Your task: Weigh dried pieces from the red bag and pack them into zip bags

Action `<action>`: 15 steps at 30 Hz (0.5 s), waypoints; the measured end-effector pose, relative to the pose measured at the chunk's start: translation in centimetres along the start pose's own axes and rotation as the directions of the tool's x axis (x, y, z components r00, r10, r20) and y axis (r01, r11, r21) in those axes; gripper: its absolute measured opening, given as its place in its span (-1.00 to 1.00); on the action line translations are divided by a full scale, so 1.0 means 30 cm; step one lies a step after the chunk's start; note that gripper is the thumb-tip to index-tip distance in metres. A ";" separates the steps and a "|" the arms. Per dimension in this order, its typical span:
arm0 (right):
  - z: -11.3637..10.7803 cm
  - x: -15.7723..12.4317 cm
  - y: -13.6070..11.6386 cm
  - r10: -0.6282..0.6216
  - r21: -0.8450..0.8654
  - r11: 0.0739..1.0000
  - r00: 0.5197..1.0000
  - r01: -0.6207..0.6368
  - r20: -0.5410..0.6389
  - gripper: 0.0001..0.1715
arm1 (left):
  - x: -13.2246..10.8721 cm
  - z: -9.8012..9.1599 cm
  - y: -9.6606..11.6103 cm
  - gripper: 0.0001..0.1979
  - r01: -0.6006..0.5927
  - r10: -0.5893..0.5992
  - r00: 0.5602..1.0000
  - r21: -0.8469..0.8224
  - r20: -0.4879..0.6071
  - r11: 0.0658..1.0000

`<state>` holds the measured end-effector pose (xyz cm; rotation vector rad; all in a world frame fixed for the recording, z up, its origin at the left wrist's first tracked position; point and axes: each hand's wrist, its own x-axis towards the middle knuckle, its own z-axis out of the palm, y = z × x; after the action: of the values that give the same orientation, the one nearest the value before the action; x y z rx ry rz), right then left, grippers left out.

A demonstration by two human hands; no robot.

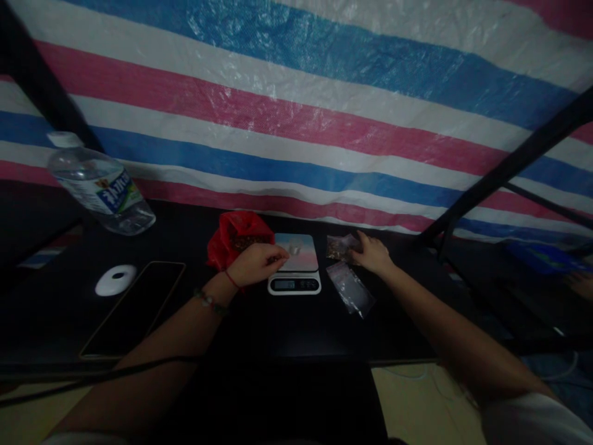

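Observation:
My left hand (pixel 257 262) reaches over the left edge of a white digital kitchen scale (pixel 296 262), its thumb and fingers pinched together. Small brown bits seem to be at the fingertips, too small to make out. Just behind that hand, an opened red plastic bag (pixel 227 238) holds many small brown pieces. On the scale's shiny plate lies a small pale, clear item (pixel 294 248). My right hand (pixel 374 254) has its thumb and fingers on the edge of a small clear bag (pixel 338 247) with brown bits inside. Nearer me are flat clear zip bags (pixel 351 289).
A large clear bottle (pixel 99 185) leans at the back left. A dark phone (pixel 134 309) and a white oval object (pixel 115 280) lie on the black table (pixel 296 337). Striped plastic sheeting (pixel 296 117) hangs behind; a dark metal bar (pixel 500 170) slants at right. Another person's hand (pixel 581 283) shows far right.

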<state>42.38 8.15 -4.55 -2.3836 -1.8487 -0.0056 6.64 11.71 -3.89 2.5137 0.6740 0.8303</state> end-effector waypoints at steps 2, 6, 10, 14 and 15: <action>0.017 0.038 0.016 0.019 0.070 0.997 0.994 -0.027 0.104 -0.24 | 0.000 -0.007 0.000 -0.81 0.017 -0.017 1.000 -0.004 -0.002 1.000; 0.026 0.050 -0.015 -0.031 0.237 0.970 0.997 0.046 -0.064 -0.40 | 0.001 -0.008 0.002 -0.81 0.032 -0.032 0.999 -0.018 -0.018 0.999; -0.039 -0.009 -0.147 -0.130 0.356 0.887 0.899 0.294 -0.417 -0.39 | -0.004 -0.003 0.008 -0.80 0.082 -0.088 0.995 -0.134 -0.037 0.988; -0.113 -0.109 -0.344 -0.347 0.363 0.719 0.759 0.593 -0.551 -0.34 | -0.018 -0.006 0.000 -0.65 0.112 -0.149 0.988 -0.440 -0.050 0.891; -0.122 -0.131 -0.391 -0.411 0.359 0.671 0.729 0.648 -0.547 -0.33 | -0.023 -0.007 -0.007 -0.58 0.109 -0.164 0.985 -0.532 -0.056 0.839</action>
<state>30.33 6.86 -0.10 -1.2641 -1.9332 -0.0569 5.96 11.55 -4.12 1.9152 0.5538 0.9432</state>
